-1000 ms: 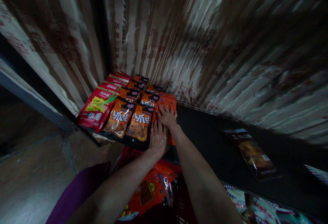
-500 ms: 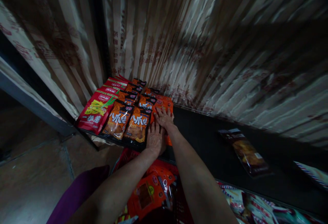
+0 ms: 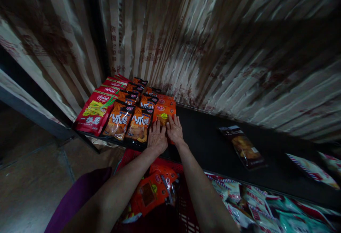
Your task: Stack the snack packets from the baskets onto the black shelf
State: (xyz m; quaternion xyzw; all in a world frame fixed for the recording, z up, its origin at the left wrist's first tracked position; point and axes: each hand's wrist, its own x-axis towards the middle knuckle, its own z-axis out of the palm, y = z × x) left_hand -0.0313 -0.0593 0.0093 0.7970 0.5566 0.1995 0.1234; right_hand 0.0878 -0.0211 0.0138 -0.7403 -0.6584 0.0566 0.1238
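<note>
Both hands rest side by side on an orange snack bag [image 3: 163, 112] that lies at the right end of rows of snack bags on a black shelf [image 3: 198, 130]. My left hand [image 3: 157, 140] is flat with fingers stretched out, over the bag's front left part. On its right side lies my right hand [image 3: 174, 130], fingers extended and apart. Just left of my hands are black-and-orange snack bags [image 3: 138, 124] in overlapping rows. Red snack bags [image 3: 93, 114] line the shelf's left end. Part of the orange bag is hidden beneath my hands.
Below the shelf, a red basket [image 3: 128, 158] holds more orange bags [image 3: 153, 190]. A brown snack bag [image 3: 243, 146] lies farther right on the shelf, with a white striped bag [image 3: 310, 169] beyond. More bags [image 3: 255, 201] sit below at right. Pleated printed sheeting [image 3: 160, 41] stands behind.
My hands have drawn slightly apart, and my right hand has slid back toward me, uncovering more of the orange bag's front. The view has shifted a little.
</note>
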